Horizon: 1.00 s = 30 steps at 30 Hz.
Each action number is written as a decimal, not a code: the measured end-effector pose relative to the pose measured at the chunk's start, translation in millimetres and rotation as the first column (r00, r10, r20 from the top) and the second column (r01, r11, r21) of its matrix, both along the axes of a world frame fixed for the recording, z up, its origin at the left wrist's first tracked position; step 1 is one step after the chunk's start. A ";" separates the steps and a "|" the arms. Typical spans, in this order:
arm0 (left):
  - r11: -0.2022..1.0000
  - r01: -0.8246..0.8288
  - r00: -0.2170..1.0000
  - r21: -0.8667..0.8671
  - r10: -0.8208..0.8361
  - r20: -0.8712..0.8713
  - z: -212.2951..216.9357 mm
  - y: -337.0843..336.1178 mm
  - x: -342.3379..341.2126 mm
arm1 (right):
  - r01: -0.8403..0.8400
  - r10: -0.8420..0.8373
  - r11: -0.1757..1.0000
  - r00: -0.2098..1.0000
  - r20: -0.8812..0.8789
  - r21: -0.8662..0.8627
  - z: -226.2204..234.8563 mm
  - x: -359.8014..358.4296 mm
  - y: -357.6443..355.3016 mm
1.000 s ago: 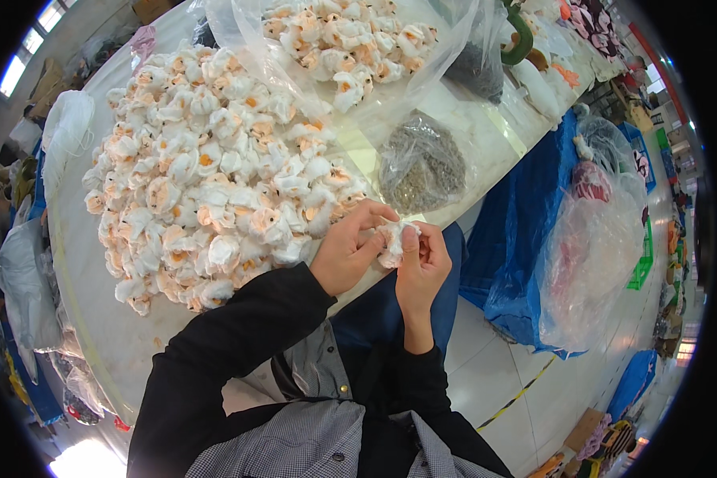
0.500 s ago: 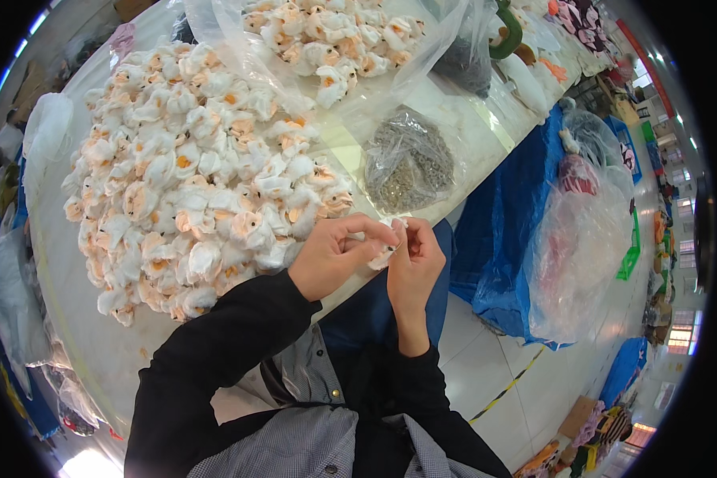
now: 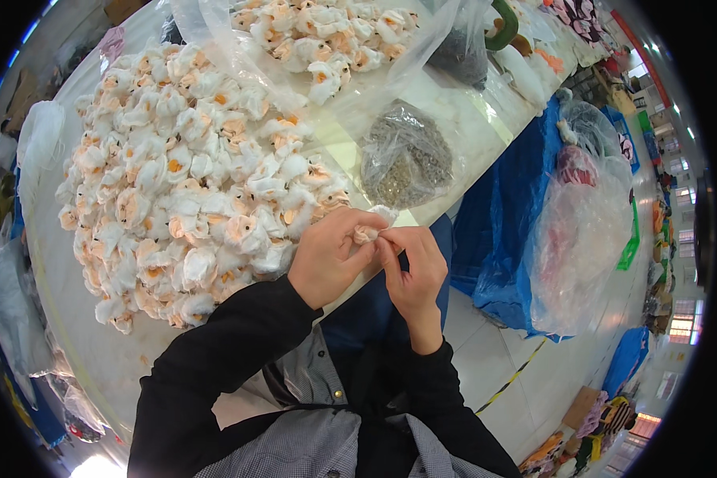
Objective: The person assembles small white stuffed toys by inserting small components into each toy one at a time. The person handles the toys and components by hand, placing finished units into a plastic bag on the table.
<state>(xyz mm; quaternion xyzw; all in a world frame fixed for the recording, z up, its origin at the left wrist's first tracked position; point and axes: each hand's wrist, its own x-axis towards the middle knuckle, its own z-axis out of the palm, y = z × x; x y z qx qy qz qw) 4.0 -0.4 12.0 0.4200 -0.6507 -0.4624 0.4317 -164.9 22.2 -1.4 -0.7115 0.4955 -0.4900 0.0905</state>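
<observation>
My left hand (image 3: pixel 331 253) is closed around a small white-and-peach plush piece (image 3: pixel 365 234), its fluffy white end (image 3: pixel 385 213) poking out past the fingers. Thumb and fingers of my right hand (image 3: pixel 416 269) pinch at the right side of the same piece; whether they hold anything smaller there is too fine to make out. Both hands meet above the table's near edge. Left of them spreads a large heap of similar plush pieces (image 3: pixel 175 167), white and peach with small black dots and orange bits. Just beyond my hands lies a clear bag of small greyish parts (image 3: pixel 406 155).
More plush pieces (image 3: pixel 327 36) lie at the far side beside clear plastic sheeting (image 3: pixel 215 40). A bag of dark parts (image 3: pixel 460 60) stands at the table's (image 3: pixel 486 135) far right. Right of the table are a blue tarp sack (image 3: pixel 502 239) and a clear plastic bag (image 3: pixel 570 247).
My right hand has turned, its fingers now pointing left toward the left hand's fingertips. The plush piece is turned, showing its peach side. The view has shifted slightly.
</observation>
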 end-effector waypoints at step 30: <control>0.992 -0.112 0.992 -0.051 0.115 0.059 -21.3 -6.1 3.5 | 0.153 -0.123 0.988 0.883 -0.453 0.030 0.0 -18.9 -71.0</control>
